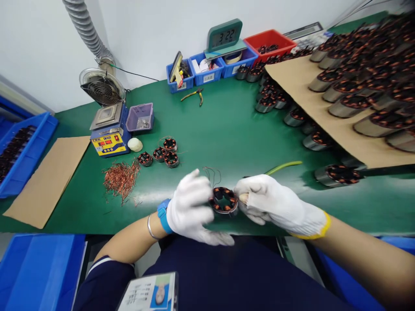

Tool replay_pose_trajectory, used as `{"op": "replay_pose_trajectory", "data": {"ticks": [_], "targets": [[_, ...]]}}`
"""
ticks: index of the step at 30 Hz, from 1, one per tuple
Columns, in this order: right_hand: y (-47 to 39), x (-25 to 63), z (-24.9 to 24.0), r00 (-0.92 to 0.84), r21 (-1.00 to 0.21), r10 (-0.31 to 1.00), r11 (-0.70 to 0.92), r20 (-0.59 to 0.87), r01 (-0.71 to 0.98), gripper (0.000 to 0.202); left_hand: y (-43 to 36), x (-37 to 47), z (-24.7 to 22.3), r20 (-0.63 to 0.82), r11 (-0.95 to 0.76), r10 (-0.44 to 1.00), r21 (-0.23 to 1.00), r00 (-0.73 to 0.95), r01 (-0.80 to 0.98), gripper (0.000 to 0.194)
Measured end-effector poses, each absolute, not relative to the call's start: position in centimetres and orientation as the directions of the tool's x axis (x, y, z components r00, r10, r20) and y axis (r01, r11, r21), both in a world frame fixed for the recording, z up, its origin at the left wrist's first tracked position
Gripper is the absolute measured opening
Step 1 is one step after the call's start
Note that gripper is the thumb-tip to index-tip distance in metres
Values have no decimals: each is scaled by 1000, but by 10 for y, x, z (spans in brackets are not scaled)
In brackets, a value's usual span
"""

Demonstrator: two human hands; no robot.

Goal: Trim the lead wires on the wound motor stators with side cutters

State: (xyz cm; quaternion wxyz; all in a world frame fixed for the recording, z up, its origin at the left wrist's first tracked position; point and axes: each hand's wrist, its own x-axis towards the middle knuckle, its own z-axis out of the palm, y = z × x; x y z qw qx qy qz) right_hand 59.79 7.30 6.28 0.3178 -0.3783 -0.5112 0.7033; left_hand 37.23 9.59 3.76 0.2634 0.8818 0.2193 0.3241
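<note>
A wire-wound motor stator (223, 200), a ring with copper coils and black insulation, is near the front edge of the green bench. Thin loose wires rise from its far left side. My right hand (267, 202), in a white glove with a yellow cuff, has its fingers closed at the ring's right edge. At the ring's left, my gloved left hand (193, 209) is spread and slightly blurred, its fingers apart. A green curved handle (283, 166) shows just beyond my right hand; the rest of that tool is hidden.
Several small stators (164, 153) and a heap of copper wire scraps (120, 179) lie left. Behind them stand a soldering unit (110, 140) and purple tray (140, 117). Pliers (193, 96) lie near blue bins (207, 74). Stators crowd a cardboard sheet (303, 93) at right.
</note>
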Motion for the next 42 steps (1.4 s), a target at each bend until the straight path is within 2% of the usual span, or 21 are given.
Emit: {"op": "replay_pose_trajectory", "data": {"ticks": [2, 4, 5, 6, 8, 10, 11, 13, 14, 16, 17, 19, 21, 22, 24, 27, 34, 36, 37, 40, 42], "targets": [[74, 601, 63, -474, -974, 855, -223, -210, 28, 52, 95, 375, 30, 345, -579, 727, 773, 594, 259, 82], [75, 599, 61, -447, -977, 870, -198, -210, 76, 48, 97, 379, 27, 210, -435, 766, 864, 608, 251, 84], [75, 597, 59, -438, -976, 873, -210, -215, 60, 47, 98, 380, 28, 203, -442, 756, 859, 622, 258, 76], [75, 593, 56, -431, -970, 874, -241, -223, 13, 47, 100, 381, 28, 238, -500, 745, 818, 623, 285, 66], [73, 584, 50, -420, -931, 871, -338, -254, -138, 49, 104, 381, 30, 384, -678, 692, 637, 611, 367, 47], [70, 579, 44, -410, -868, 867, -415, -285, -274, 52, 108, 380, 30, 500, -801, 592, 453, 632, 391, 36], [68, 579, 42, -414, -853, 861, -432, -295, -292, 52, 108, 379, 29, 532, -825, 561, 414, 634, 384, 33], [67, 586, 40, -423, -901, 862, -388, -279, -196, 49, 108, 378, 27, 580, -825, 563, 437, 588, 358, 37], [68, 594, 40, -419, -950, 874, -304, -246, -75, 46, 107, 378, 26, 584, -803, 593, 483, 555, 349, 42], [73, 613, 41, -401, -968, 913, 26, -79, 249, 51, 104, 379, 24, 544, -721, 686, 594, 483, 356, 55], [76, 623, 41, -403, -883, 914, 232, 53, 408, 60, 103, 379, 23, 510, -674, 731, 642, 453, 365, 60], [83, 638, 40, -460, -558, 820, 571, 342, 603, 71, 101, 380, 23, 452, -602, 788, 707, 418, 371, 65], [89, 643, 39, -544, -256, 652, 733, 529, 630, 56, 100, 381, 24, 429, -574, 805, 738, 410, 356, 64], [91, 642, 39, -577, -168, 583, 772, 571, 614, 45, 100, 381, 24, 418, -564, 810, 749, 412, 347, 63], [93, 636, 39, -628, -103, 511, 817, 587, 567, 31, 99, 382, 24, 385, -536, 822, 772, 420, 343, 62], [93, 626, 43, -661, -103, 513, 826, 548, 555, 20, 98, 383, 23, 334, -501, 834, 793, 439, 348, 65], [90, 618, 46, -738, 39, 481, 826, 473, 563, 28, 98, 383, 23, 294, -463, 845, 820, 446, 336, 65], [88, 616, 46, -726, -25, 530, 815, 439, 579, 28, 98, 384, 24, 290, -462, 838, 828, 463, 317, 65], [87, 614, 46, -703, -109, 579, 798, 412, 593, 27, 98, 384, 24, 282, -456, 836, 836, 471, 307, 65], [84, 610, 47, -606, -475, 742, 659, 286, 583, 31, 100, 383, 25, 199, -348, 846, 909, 494, 230, 76], [83, 608, 50, -552, -666, 804, 538, 220, 517, 34, 106, 381, 26, 66, -124, 832, 990, 551, 68, 95]]}}
